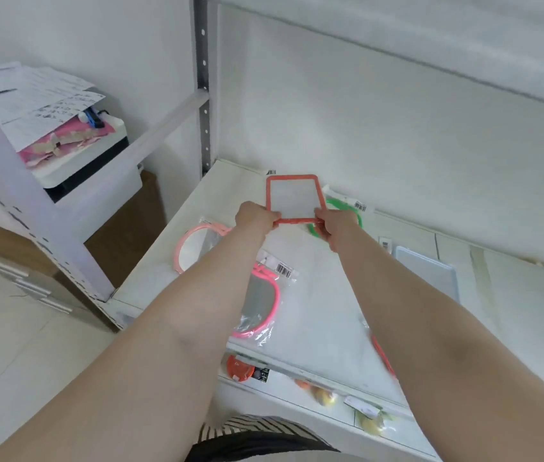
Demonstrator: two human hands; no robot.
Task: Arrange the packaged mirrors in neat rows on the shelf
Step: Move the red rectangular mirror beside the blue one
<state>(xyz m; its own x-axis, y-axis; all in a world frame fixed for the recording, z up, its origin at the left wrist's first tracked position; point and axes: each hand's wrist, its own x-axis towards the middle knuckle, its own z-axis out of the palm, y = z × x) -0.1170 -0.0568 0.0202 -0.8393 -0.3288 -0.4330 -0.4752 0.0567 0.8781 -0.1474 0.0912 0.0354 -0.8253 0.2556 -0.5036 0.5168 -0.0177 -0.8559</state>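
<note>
An orange-framed rectangular mirror [295, 199] lies at the back of the white shelf [330, 315]. My left hand [254, 216] pinches its near left corner and my right hand [335, 225] pinches its near right corner. A green-framed mirror [343, 208] in its bag sits behind my right hand, partly hidden. A pale pink round mirror [197, 248] lies at the left, a bright pink round mirror [262, 306] in a clear bag lies between my forearms. A pale blue rectangular mirror [427, 271] rests to the right. Another orange frame edge [382, 356] peeks from under my right forearm.
The shelf above [397, 35] overhangs the work area, with a grey upright post [202, 88] at the left. A lower shelf [297, 395] holds small packaged items. To the left, papers and pink sheets [40, 105] lie on a white unit.
</note>
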